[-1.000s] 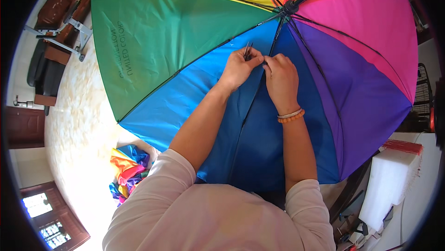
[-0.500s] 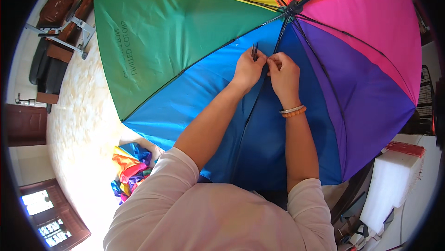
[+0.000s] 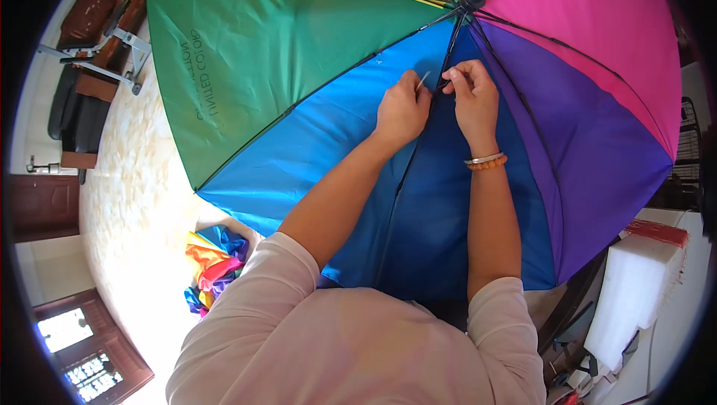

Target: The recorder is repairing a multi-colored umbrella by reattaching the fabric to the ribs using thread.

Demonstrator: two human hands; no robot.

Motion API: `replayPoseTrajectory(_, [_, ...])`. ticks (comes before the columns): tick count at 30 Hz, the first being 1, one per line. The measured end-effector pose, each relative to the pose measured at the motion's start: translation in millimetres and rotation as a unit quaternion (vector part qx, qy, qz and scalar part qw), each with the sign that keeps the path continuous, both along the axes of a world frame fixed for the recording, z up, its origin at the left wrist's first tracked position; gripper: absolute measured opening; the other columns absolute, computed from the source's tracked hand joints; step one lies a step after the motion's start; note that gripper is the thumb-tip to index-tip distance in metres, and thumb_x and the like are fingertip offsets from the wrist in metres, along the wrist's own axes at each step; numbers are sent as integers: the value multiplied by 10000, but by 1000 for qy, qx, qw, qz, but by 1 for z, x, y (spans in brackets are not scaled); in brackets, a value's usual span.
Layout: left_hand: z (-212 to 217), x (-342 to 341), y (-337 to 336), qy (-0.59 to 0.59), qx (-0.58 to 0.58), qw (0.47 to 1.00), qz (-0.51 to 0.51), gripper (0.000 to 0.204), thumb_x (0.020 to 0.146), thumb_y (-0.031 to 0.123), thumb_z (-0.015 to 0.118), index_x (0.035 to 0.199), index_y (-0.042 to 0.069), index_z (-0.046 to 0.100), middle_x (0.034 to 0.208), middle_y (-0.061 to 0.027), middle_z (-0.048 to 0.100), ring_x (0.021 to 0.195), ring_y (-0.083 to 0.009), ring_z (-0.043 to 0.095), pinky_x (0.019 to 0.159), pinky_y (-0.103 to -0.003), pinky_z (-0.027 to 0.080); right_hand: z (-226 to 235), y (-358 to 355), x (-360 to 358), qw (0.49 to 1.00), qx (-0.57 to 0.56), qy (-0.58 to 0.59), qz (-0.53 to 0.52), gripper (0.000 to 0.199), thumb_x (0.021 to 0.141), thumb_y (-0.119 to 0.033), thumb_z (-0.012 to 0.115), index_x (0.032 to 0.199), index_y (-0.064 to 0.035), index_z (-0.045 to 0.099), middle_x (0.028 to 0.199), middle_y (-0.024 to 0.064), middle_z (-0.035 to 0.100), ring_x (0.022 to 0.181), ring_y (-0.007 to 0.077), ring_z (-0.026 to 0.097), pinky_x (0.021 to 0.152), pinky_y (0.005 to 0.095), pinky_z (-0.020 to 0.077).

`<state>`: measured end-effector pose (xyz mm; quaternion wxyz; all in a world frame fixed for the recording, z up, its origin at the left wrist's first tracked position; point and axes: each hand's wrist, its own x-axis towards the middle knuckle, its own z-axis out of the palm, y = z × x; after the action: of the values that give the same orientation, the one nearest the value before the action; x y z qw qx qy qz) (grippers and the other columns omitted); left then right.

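Umbrella (image 3: 299, 54) (head view): open, ribbed inner side toward the camera, spread in front of the person.
Left hand (image 3: 402, 115): fingers closed on a slim, light-tipped tool (image 3: 423, 78), over the blue panels, just left of a dark rib (image 3: 402, 177).
Right hand (image 3: 476, 99): thumb and fingertips bunched near the same rib (whether they grip anything cannot be told), apart from the left hand.
Cloth heap (image 3: 213, 261): multicoloured, crumpled, near the left sleeve.
White block (image 3: 629, 293): right side, red strands (image 3: 659, 233) on top.
Wire rack (image 3: 688, 132): right edge, contents too dark to tell.
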<state>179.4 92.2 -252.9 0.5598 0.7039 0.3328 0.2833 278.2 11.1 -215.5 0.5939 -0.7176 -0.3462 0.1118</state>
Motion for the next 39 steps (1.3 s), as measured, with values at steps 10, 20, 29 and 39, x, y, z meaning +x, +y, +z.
replayPoseTrajectory(10, [5, -5, -3, 25, 211, 977, -20, 71, 756, 50, 640, 823, 39, 617, 782, -71, 624, 671, -254, 568, 611, -323, 464, -3, -6, 0, 983, 65, 170, 40, 45, 897, -32, 518, 910, 1, 546, 822, 103, 654, 705, 173, 656, 629, 245, 513])
replayPoseTrajectory(20, [2, -2, -2, -32, 282, 959, -14, 101, 736, 43, 656, 831, 75, 643, 866, -51, 596, 756, -240, 566, 640, -318, 461, -1, -7, 6, 977, 82, 177, 82, 46, 898, -22, 533, 930, 3, 555, 852, 122, 649, 723, 165, 642, 675, 232, 519])
replayPoseTrajectory(29, [1, -12, -2, -34, 261, 964, -30, 152, 764, 25, 644, 912, 55, 643, 956, -76, 581, 803, -220, 543, 688, -305, 456, 45, 9, 13, 980, 120, 124, 96, 46, 886, -23, 526, 913, 5, 551, 828, 112, 643, 696, 157, 631, 647, 233, 513])
replayPoseTrajectory(39, [10, -20, -23, 138, 212, 967, 40, 264, 855, 113, 572, 1106, 140, 650, 937, -84, 594, 805, -282, 588, 687, -364, 480, 59, 59, 11, 971, -61, 42, 228, 57, 869, -27, 504, 881, 15, 540, 770, 100, 640, 661, 170, 631, 598, 247, 507])
